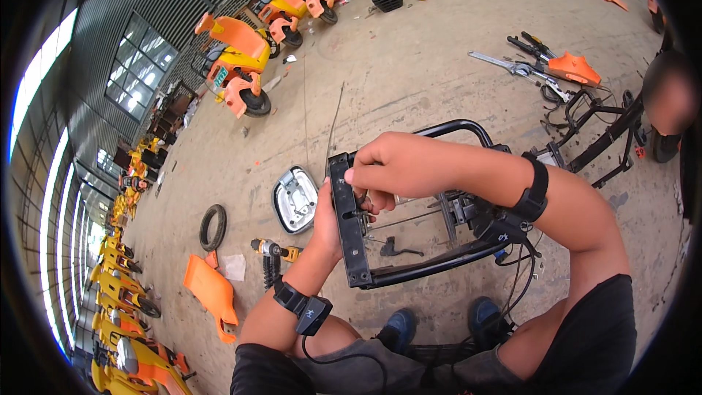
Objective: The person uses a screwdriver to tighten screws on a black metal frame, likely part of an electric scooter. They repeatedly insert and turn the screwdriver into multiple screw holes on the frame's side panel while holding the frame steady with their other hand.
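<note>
A black tubular metal frame [439, 256] stands in front of me, with a flat, drilled cross plate [356, 254] at its left end. My left hand [327, 221] is closed against the plate's outer side, gripping it; most of its fingers are hidden. Curled at the inner side of the same plate is my right hand [391, 168], its fingers pinched close to the metal. Whatever small piece lies between them is too covered to make out. A thin cable [336, 117] trails away beyond the plate. Below the right hand, a black lever [398, 250] lies on the floor inside the frame's outline.
A silver-lined shell [296, 201], a tyre [213, 227], a yellow power tool [272, 249] and an orange panel [212, 292] lie at left. Wrenches [512, 66] and an orange part [575, 69] lie far right. Scooters [241, 51] stand behind; another person [669, 95] is at right.
</note>
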A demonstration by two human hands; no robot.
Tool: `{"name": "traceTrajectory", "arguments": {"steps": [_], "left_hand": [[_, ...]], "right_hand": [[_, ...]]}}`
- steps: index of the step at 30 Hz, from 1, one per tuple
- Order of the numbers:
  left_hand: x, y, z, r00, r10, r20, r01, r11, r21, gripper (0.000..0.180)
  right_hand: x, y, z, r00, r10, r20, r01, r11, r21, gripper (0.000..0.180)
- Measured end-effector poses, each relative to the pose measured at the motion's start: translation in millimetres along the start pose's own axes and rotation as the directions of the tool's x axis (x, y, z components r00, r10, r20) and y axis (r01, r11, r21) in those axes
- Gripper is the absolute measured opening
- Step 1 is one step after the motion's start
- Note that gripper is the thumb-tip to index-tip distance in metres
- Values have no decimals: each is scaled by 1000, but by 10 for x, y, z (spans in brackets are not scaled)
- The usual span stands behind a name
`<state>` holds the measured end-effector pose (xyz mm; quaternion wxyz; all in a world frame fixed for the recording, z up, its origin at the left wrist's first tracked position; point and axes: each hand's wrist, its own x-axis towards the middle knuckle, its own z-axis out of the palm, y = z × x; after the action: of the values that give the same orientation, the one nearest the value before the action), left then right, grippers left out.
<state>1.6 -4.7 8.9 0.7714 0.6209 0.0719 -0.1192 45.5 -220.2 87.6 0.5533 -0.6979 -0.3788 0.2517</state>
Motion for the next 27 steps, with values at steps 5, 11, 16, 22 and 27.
{"name": "traceTrajectory", "arguments": {"steps": [5,11,16,22,27], "left_hand": [[-53,31,17,997,65,41,-65,998,13,63],[-8,-54,-165,995,90,47,-90,996,-16,62],[-142,175,327,989,-98,-109,75,977,-200,62],[-34,6,-31,998,-46,-49,39,990,-135,73],[51,-74,-123,1000,-22,19,24,994,-104,77]], "right_hand": [[38,-131,164,998,-69,-15,67,994,-92,47],[90,-132,296,977,-213,-7,202,937,-285,57],[-61,-42,291,930,-364,44,341,812,-473,52],[-224,11,223,923,-75,377,198,934,-298,53],[-245,12,389,837,151,526,168,844,-510,57]]}}
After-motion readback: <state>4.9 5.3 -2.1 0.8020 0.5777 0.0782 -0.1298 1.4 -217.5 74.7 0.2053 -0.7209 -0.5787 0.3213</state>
